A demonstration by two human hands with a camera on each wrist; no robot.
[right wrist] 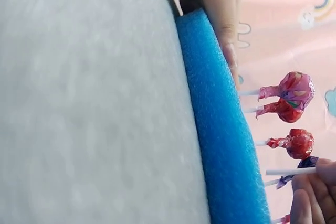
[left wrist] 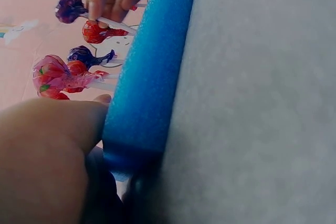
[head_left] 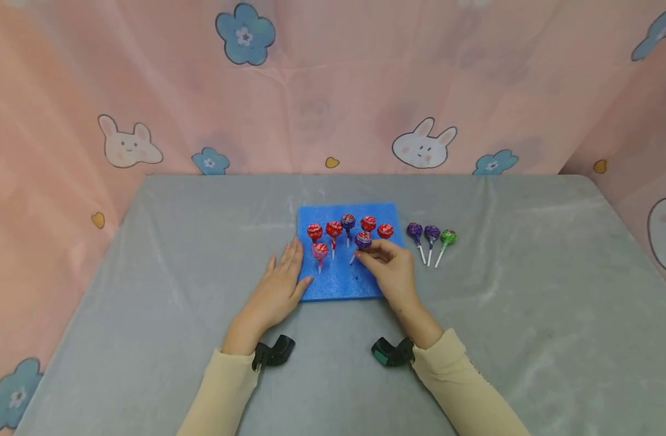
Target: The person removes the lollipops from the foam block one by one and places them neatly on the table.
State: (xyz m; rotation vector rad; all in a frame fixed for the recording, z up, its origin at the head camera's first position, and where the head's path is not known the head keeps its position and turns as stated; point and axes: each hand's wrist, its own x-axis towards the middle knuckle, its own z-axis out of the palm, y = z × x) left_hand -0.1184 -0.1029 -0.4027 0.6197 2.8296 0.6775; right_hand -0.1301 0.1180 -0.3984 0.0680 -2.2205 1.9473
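My right hand (head_left: 394, 269) pinches the stick of a purple lollipop (head_left: 363, 240) above a blue foam board (head_left: 338, 287). In the right wrist view the white stick (right wrist: 286, 171) slants beside the foam's top, its lower tip apart from it. My left hand (head_left: 278, 284) rests with straight fingers along the board's left edge, its thumb on the top. Several lollipops stand upright in the board: a pink one (head_left: 319, 251) at the front left, red ones such as this red lollipop (head_left: 334, 229), and a dark blue one (head_left: 348, 221). The held lollipop's head (left wrist: 70, 9) shows in the left wrist view.
To the board's right, two purple lollipops, one of them this purple lollipop (head_left: 414, 231), and a green lollipop (head_left: 448, 237) lie on the grey table (head_left: 529, 290). A pink patterned curtain (head_left: 322, 91) hangs behind the table and at its sides.
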